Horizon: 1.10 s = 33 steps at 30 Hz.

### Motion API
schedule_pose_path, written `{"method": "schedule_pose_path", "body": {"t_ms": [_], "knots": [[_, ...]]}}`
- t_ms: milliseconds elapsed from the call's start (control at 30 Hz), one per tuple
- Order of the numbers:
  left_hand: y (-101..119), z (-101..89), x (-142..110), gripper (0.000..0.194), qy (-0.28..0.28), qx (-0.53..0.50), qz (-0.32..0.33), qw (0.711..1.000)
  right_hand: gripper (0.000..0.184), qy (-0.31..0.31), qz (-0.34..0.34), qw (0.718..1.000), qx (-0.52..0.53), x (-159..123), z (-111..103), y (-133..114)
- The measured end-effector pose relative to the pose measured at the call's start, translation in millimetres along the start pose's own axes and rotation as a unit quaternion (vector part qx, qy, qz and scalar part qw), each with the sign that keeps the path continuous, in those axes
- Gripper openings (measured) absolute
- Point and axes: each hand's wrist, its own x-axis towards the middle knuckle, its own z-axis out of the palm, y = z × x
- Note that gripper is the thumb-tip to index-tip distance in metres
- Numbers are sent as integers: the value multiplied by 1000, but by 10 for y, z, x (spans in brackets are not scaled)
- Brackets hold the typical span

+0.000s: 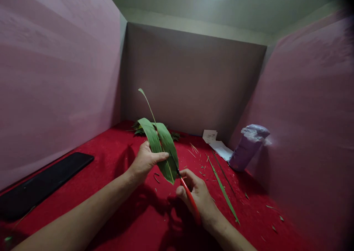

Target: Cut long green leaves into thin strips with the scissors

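Note:
My left hand [146, 160] pinches a broad green leaf [168, 144], its thumb lying across the front. The leaf is folded or layered, with strips hanging over and a thin stem rising above with a small curled tip. My right hand [196, 192] grips a pair of scissors [190, 201] with red handles. Their dark blades meet the leaf's right edge near its lower end; how far the blades are apart I cannot tell. Both hands are raised over the red cloth [132, 214], where their shadows fall.
Behind the leaf lies a pile of green leaves [139, 128]. Right of my hands are a long leaf strip [224, 192] and scattered clippings. Farther back stand white papers [221, 150] and a purple package [246, 151]. A black slab-like object [47, 181] lies left. Panels enclose three sides.

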Motion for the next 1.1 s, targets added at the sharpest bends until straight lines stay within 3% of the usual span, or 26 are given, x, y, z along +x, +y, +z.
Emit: {"method": "schedule_pose_path", "body": {"t_ms": [533,733,933,1100], "knots": [[-26,43,-41,32,-20,-11,-1,1000,42,12,-17,999,30,14,18,82],[-26,70,-73,30,-25,-21,-31,999,42,23,-18,999,31,27,22,93],[-80,86,-91,28,-52,-13,-46,997,54,45,18,998,29,30,9,180],[-98,112,-120,29,-63,-27,-53,996,53,41,7,998,46,20,23,115]]}}
